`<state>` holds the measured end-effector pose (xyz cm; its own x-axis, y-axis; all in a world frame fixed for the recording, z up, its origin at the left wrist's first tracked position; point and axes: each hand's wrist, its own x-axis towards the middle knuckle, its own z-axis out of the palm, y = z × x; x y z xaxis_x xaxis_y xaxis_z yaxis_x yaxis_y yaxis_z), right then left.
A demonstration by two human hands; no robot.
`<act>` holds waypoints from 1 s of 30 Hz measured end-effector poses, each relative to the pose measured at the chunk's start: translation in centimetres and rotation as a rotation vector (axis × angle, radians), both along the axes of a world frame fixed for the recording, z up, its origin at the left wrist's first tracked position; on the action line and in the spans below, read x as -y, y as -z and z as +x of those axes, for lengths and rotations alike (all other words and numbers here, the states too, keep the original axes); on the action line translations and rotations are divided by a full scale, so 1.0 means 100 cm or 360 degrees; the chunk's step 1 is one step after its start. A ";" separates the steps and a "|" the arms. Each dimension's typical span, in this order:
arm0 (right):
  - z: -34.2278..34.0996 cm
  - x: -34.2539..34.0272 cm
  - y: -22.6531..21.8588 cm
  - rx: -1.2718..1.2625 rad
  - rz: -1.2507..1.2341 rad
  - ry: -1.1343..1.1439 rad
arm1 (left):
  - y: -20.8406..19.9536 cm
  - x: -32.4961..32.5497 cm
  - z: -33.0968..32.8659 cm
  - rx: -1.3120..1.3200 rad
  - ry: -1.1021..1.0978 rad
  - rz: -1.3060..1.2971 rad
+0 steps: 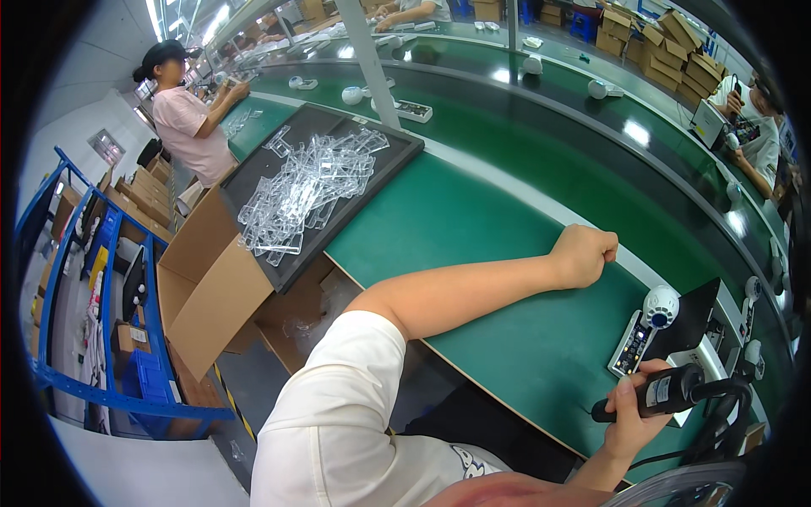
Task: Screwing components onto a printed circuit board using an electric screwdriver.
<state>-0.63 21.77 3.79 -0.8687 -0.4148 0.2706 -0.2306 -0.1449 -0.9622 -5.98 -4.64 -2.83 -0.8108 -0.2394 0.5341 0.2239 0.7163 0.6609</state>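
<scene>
a: driver (pixel 655 394) in the right hand (pixel 632 422), fingers wrapped round its black barrel, tip pointing off to the person's left, just above the bench (pixel 473 220) edge.

b: and the left hand (pixel 583 253)?

a: clenched into a fist, holding nothing that shows, resting on the green bench with the forearm laid across it, well apart from the work.

b: where is the piece being worked?

a: white device (pixel 646 325), round head with a blue spot and a long body with a button panel, lying flat on the bench just beyond the driver, against a dark tray (pixel 694 317).

b: is the driver on it?

a: no. its tip is near but apart from the device. whether any screws are in, i cannot tell; too small.

b: so how far along?

a: by my reading, tool in hand and device laid out, fastening not yet under way. several like white devices (pixel 598 88) sit on the belt further up, which look passed along. a black tray of clear plastic parts (pixel 308 190) lies to the left, untouched by either hand.

b: others nearby?

a: person in pink (pixel 190 127) at the far left, another at the right rim, busy at their own places.
</scene>
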 end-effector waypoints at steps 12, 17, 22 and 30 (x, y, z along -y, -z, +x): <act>0.007 0.000 -0.003 0.0037 -0.0027 -0.0070 | 0.007 0.007 -0.009 -0.0357 0.0156 -0.0202; 0.002 0.000 0.004 -0.0049 0.0004 -0.0055 | 0.002 0.002 -0.006 -0.0264 0.0197 -0.0202; 0.003 -0.003 -0.002 0.0011 -0.0013 -0.0027 | 0.005 -0.006 -0.003 -0.0044 0.0245 -0.0037; 0.008 0.000 -0.002 -0.0031 0.0041 -0.0060 | 0.004 0.009 -0.007 -0.0109 0.0149 0.0251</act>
<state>0.18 21.80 3.96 -0.8468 -0.4545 0.2763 -0.2443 -0.1291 -0.9611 -6.69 -5.56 -3.24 -0.7964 -0.2496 0.5508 0.3332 0.5789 0.7442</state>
